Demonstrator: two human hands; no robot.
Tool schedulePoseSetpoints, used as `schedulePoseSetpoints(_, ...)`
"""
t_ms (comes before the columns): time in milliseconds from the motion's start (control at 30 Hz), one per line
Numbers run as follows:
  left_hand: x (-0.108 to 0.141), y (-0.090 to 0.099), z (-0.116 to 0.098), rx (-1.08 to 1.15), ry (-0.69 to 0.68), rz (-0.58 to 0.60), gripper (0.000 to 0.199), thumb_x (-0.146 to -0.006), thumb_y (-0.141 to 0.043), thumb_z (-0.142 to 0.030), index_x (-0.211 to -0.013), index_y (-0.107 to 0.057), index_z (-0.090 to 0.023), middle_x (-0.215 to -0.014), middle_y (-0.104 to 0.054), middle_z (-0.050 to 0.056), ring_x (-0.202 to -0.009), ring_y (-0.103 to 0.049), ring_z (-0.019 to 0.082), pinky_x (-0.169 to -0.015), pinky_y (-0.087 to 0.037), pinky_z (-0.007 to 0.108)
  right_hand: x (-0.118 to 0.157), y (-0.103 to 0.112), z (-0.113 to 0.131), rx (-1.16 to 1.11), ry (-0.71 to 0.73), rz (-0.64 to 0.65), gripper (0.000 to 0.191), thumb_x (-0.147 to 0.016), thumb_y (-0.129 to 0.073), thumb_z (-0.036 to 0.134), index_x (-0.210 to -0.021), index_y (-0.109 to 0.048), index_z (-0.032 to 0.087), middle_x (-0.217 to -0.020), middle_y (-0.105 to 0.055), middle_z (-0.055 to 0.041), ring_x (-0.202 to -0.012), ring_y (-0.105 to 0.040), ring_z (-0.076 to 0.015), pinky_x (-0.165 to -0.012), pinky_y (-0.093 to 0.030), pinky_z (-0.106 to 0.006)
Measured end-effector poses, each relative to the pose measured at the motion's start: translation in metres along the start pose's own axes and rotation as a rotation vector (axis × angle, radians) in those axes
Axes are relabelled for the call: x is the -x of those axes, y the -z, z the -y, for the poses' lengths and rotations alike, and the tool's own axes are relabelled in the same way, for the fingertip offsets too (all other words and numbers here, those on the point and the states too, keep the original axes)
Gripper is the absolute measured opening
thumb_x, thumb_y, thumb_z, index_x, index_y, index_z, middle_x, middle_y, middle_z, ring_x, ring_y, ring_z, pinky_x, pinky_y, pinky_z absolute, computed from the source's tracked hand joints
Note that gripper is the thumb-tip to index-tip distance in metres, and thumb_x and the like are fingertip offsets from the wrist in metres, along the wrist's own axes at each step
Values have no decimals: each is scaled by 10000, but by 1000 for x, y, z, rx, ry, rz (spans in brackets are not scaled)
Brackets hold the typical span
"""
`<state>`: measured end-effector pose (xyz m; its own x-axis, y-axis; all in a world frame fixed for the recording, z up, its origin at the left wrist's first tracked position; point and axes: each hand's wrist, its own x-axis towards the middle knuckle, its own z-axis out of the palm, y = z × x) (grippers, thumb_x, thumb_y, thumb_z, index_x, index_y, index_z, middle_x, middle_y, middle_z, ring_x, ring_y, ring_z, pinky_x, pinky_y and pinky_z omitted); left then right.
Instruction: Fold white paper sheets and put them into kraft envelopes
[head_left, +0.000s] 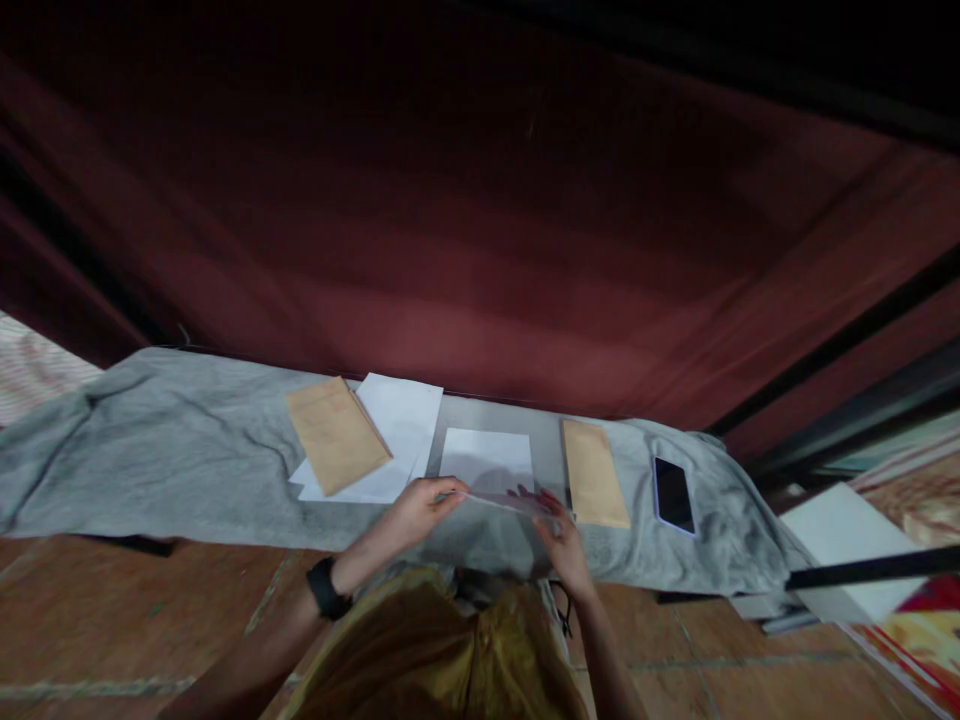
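My left hand [429,502] pinches the left end of a thin, pale sheet of paper [499,503], which I see almost edge-on. At its other end my right hand [559,530] grips it with bent fingers, slightly blurred. Just beyond the hands, a white sheet [487,452] lies flat on the grey cloth; I cannot tell whether the held paper touches it. To the left, a brown envelope [337,435] rests on top of several white sheets [409,420]. Another brown envelope [596,475] lies close by on the right.
A grey cloth [210,450] covers the long, narrow surface. Toward its right end lies a phone [674,495] with a dark screen. A dark red panel [480,300] rises behind. White boards [855,545] stand low at the right, above the tiled floor [652,650].
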<state>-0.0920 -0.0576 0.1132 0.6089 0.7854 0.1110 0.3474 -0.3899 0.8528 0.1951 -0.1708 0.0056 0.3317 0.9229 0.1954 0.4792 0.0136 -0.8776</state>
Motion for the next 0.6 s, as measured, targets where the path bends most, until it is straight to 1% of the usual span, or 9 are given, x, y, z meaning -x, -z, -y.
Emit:
schedulePoseSetpoints(67, -13, -1, 8, 72, 27, -110, 315, -903, -582, -440, -1043, -740, -206, -1022, -773, 44, -922, -708, 205, -846, -544, 287, -10, -6, 4, 58, -33, 43, 368, -932, -526, 441, -1130, -729, 207, -1179, -760, -120, -1128, -705, -263, -1027, -537, -436)
schedulePoseSetpoints(133, -25, -5, 21, 159, 94, -236, 467, -855, -633, -455, -1238, -668, -191, -1111, -750, 66, -895, -705, 206, -808, -563, 307, -18, -11, 7, 149, -79, 39, 339, -939, -501, 420, -1040, -737, 199, -1044, -788, -123, -1000, -742, -264, -930, -566, -396)
schedulePoseSetpoints(167, -29, -8, 30, 188, 135, -286, 583, -836, -653, -450, -1350, -595, -180, -1112, -744, 69, -874, -703, 205, -796, -569, 319, -21, -13, 8, 194, -92, 25, 324, -938, -498, 405, -1026, -732, 198, -1023, -790, -125, -965, -749, -261, -891, -569, -373)
schedulePoseSetpoints(233, -33, -15, 48, 219, 207, -357, 743, -799, -684, -411, -1461, -474, -147, -1073, -742, 69, -904, -706, 222, -832, -572, 351, -27, -17, 10, 259, -91, 13, 292, -937, -502, 366, -1047, -717, 203, -1032, -789, -119, -941, -756, -244, -836, -561, -320)
schedulePoseSetpoints(267, -34, -19, 57, 227, 234, -374, 769, -787, -690, -381, -1475, -449, -137, -1070, -741, 73, -935, -708, 234, -861, -569, 369, -30, -18, 11, 286, -87, 16, 277, -937, -505, 347, -1061, -710, 209, -1040, -789, -110, -937, -757, -231, -817, -553, -294)
schedulePoseSetpoints(333, -33, -26, 71, 203, 262, -395, 739, -762, -695, -308, -1447, -474, -139, -1118, -735, 86, -1018, -701, 256, -929, -551, 399, -36, -20, 14, 344, -92, 19, 243, -931, -516, 317, -1047, -705, 217, -1025, -791, -95, -915, -760, -212, -780, -536, -258)
schedulePoseSetpoints(433, -31, -32, 81, 88, 287, -406, 686, -763, -663, -205, -1429, -506, -163, -1214, -719, 96, -1077, -687, 261, -977, -524, 403, -43, -23, 17, 410, -109, 4, 205, -922, -517, 302, -964, -701, 220, -952, -791, -87, -858, -758, -214, -735, -516, -252)
schedulePoseSetpoints(500, -31, -33, 81, 7, 308, -401, 697, -787, -626, -158, -1468, -476, -169, -1209, -725, 87, -1013, -697, 238, -938, -529, 379, -46, -24, 17, 424, -112, -2, 218, -931, -498, 321, -915, -694, 227, -891, -784, -78, -816, -751, -222, -709, -506, -263)
schedulePoseSetpoints(600, -32, -34, 78, -79, 352, -366, 714, -824, -595, -130, -1516, -423, -158, -1041, -751, 48, -846, -694, 194, -825, -534, 322, -47, -26, 14, 436, -87, -21, 258, -943, -470, 367, -908, -692, 238, -828, -773, -59, -774, -742, -227, -687, -506, -277)
